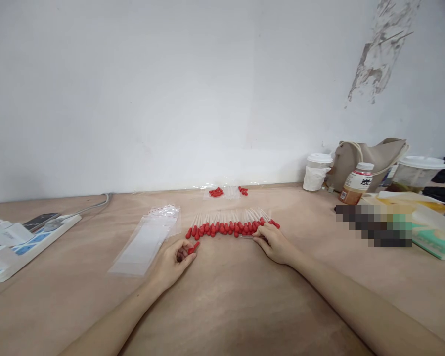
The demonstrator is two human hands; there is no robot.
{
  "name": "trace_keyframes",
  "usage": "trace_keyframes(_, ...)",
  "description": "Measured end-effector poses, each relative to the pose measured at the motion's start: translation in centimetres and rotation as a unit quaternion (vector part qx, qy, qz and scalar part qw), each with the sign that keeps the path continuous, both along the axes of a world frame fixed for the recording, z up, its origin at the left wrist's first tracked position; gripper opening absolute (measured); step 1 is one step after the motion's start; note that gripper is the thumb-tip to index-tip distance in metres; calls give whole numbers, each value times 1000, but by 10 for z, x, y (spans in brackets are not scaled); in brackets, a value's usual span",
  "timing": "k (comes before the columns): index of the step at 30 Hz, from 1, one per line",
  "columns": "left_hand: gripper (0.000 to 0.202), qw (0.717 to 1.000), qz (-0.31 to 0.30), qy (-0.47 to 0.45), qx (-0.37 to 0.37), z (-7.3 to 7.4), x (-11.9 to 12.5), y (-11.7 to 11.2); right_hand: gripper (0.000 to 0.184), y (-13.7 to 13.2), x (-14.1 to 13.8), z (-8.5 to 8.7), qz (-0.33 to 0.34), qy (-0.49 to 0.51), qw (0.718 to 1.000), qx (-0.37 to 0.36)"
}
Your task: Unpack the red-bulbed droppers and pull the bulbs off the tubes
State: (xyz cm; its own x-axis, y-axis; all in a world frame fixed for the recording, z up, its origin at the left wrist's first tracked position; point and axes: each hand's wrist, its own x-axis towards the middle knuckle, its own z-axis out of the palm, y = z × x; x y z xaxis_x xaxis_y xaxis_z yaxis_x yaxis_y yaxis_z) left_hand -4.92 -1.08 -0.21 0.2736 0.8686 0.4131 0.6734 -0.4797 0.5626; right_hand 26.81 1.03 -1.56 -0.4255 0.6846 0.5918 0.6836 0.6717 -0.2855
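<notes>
A row of several glass droppers with red rubber bulbs [228, 226] lies across the middle of the wooden table [222, 306]. My left hand [173, 261] rests palm up by the row's left end, its fingers curled round one red-bulbed dropper [194, 247]. My right hand [274, 242] lies on the table at the row's right end, with its fingertips pinched on the droppers there. A stack of clear plastic bags [148, 240] lies just left of my left hand.
More red-bulbed droppers in clear bags [226, 191] lie by the wall. A white power strip [29, 242] with plugs and a phone sits at the far left. At the right stand lidded cups [317, 171], a drink bottle [357, 183], a beige bag [371, 158] and books [433, 237].
</notes>
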Motion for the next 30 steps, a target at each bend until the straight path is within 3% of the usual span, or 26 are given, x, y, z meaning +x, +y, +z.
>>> trace_keyframes(5,11,1000,-1,-1,-4,2,2,1,11,-3,-1,1,-7,-20,1000,24)
trace_keyframes(12,13,1000,-10,14,11,8,9,-4,17,-27,-26,4,-75,-118,985,104)
trace_keyframes(19,23,1000,-6,-7,-27,6,11,-4,16,-35,-44,-2,-116,-105,987,24)
trace_keyframes(30,24,1000,5,17,-15,8,12,-5,12,-31,-54,6,-133,54,983,-113)
